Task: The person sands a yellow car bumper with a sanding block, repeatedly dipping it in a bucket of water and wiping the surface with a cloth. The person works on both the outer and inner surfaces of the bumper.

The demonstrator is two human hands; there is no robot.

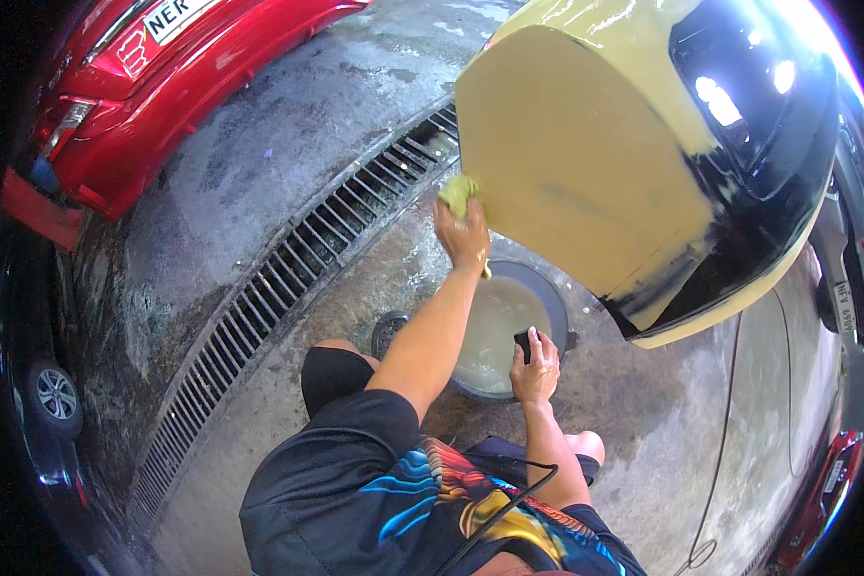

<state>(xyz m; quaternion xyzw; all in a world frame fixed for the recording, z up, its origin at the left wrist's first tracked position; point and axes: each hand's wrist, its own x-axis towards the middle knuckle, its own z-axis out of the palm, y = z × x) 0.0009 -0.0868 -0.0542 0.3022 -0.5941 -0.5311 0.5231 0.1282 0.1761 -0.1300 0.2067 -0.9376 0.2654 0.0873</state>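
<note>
My left hand (464, 238) is stretched forward, its fingers closed around a soft yellow-green sponge (459, 194). The sponge is at the near left edge of a matte tan car panel (576, 144); whether it touches the panel I cannot tell. Over a round dark bucket (559, 298) of cloudy water (494, 331), my right hand (536, 370) grips a small black block (522, 344). The panel shows smudged dark patches and joins glossy black and yellow bodywork on the right.
A slatted metal drain grate (298, 254) curves across the wet concrete floor on the left. Beyond it stands a red car (192, 86). A dark car's wheel (56, 392) shows far left. A thin hose or cable (725, 432) lies on the floor at right.
</note>
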